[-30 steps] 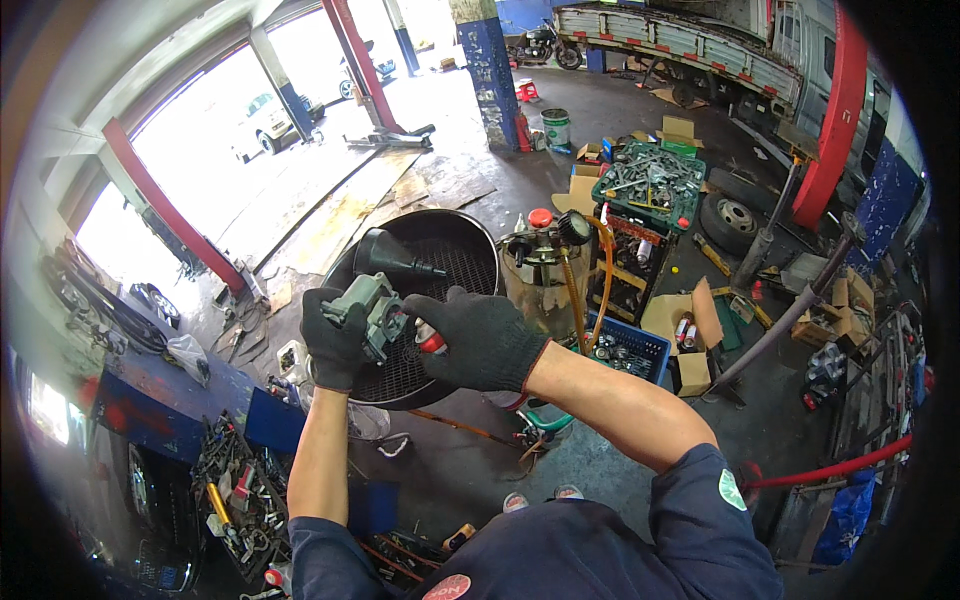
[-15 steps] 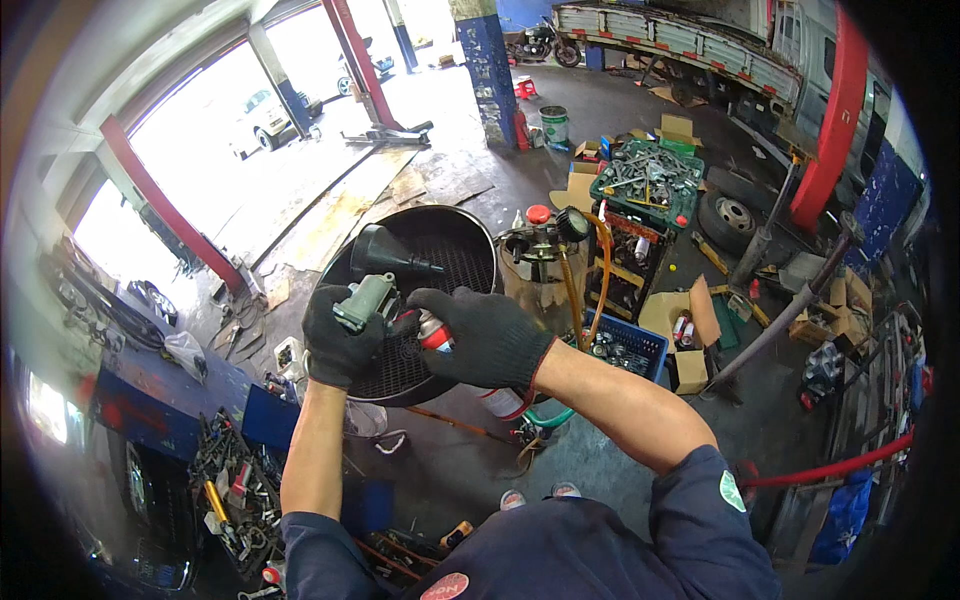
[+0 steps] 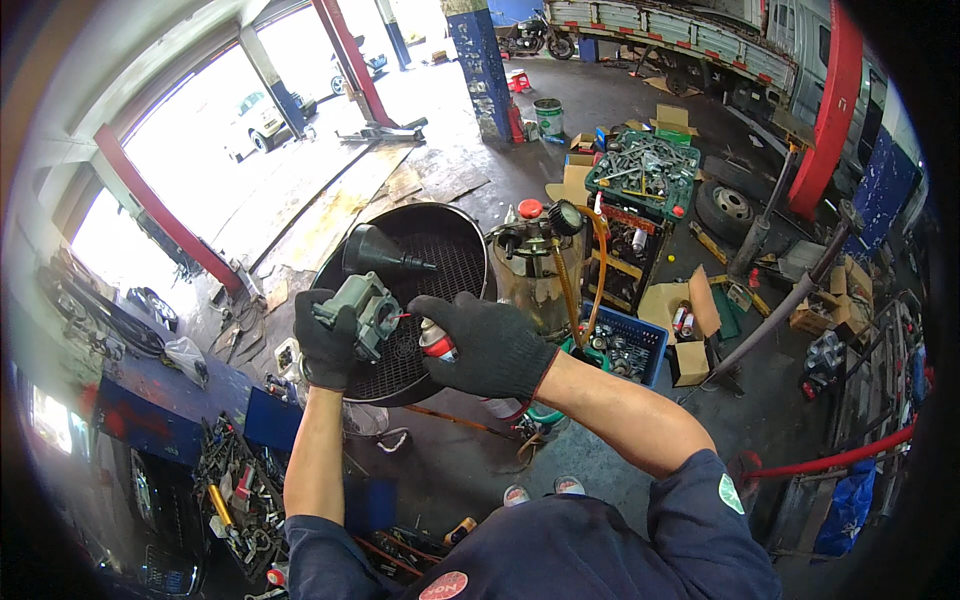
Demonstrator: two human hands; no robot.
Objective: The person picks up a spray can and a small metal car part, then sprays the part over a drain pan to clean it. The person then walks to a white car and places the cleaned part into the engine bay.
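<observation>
In my left hand (image 3: 326, 345), black-gloved, is a grey-green cast metal part that looks like a brake caliper (image 3: 372, 308), its round openings turned toward the right. My right hand (image 3: 492, 345), also gloved in black, is wrapped round a red and white spray can (image 3: 437, 342). From the can's top a thin red straw points at the caliper's opening, its tip close to or at the metal. Both hands are above a round black drain pan (image 3: 462, 262) with a mesh grid. A black funnel (image 3: 374, 250) lies on that grid, beyond the caliper.
Right of the pan stands a clear fluid tank (image 3: 530, 285) with a gauge and orange hoses. Behind it, a green tray (image 3: 645, 175) of sockets tops a cart. A blue crate (image 3: 640, 350), an open cardboard box (image 3: 690, 330) and a slanting grey pole (image 3: 775, 320) are further right.
My left hand has turned the caliper so its openings now face the can. The straw is now visible against the part. The view has shifted slightly.
</observation>
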